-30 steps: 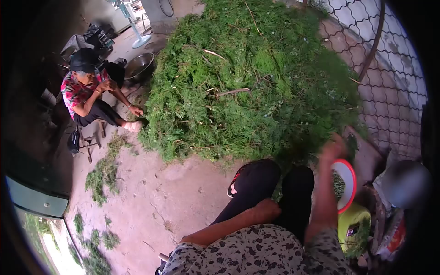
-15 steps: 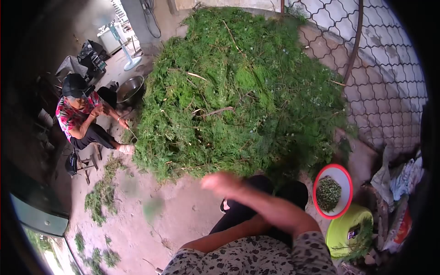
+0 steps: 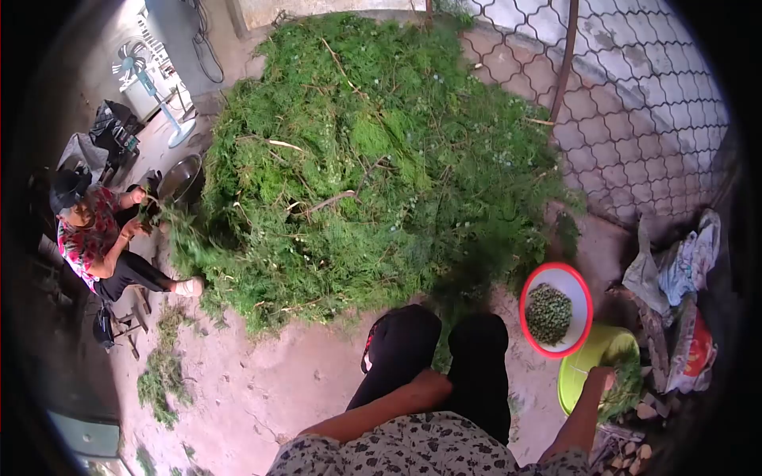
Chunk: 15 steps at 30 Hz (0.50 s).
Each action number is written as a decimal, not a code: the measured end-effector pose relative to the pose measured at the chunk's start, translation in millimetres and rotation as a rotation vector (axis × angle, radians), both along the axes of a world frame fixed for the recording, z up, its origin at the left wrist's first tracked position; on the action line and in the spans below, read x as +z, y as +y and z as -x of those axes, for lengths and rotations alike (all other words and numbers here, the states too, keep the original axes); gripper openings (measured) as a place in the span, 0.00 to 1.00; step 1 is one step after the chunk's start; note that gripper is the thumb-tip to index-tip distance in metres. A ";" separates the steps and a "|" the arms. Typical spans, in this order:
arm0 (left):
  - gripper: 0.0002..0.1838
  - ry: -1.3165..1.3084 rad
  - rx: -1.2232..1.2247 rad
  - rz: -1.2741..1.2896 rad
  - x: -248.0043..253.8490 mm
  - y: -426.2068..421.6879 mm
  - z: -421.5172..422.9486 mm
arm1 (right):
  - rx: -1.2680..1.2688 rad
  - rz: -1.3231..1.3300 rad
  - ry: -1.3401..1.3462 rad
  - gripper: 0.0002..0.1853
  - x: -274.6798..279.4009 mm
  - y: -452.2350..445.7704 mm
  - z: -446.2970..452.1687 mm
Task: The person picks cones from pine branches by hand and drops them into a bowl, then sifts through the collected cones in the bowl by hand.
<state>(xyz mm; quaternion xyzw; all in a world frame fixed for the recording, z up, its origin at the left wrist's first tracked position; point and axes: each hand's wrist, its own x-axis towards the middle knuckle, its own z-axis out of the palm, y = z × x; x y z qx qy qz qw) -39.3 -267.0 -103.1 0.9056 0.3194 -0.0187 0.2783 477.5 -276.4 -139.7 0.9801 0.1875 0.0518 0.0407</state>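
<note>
Right hand (image 3: pixel 604 378): swinging over to lime tub (image 3: pixel 579 363), touching sprigs (image 3: pixel 625 390)
Left hand (image 3: pixel 432 386): resting by knees (image 3: pixel 406 333)
Grips: finger opening, contents unclear for both

- Top (image 3: pixel 413 446): lt grey/off-white fabric w/ blk irregular blotch print, approx. floral or leaf; spots vary in size.
- L sleeve (image 3: pixel 308 454) & R sleeve (image 3: pixel 570 462): same print, short, forearms bare below.
- Trousers (image 3: pixel 479 357): plain blk, no. of folds hard to tell, dark fabric.
- Footwear (image 3: pixel 368 349): mostly hidden; red & dark w/ pale bit.
- L hand (image 3: pixel 431 387), R hand (image 3: pixel 605 379): bare.
</note>
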 end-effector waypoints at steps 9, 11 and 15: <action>0.07 -0.010 0.099 0.085 2.4 0.2 -12.9 | 0.558 -1.616 0.520 0.14 16.2 102.2 165.1; 0.08 -0.037 0.098 0.113 9.0 3.8 -11.0 | 1.130 -1.259 0.607 0.09 77.1 99.4 346.3; 0.14 -0.266 0.259 0.323 -47.3 -6.8 -18.0 | 1.996 -0.716 1.032 0.07 133.7 100.3 455.1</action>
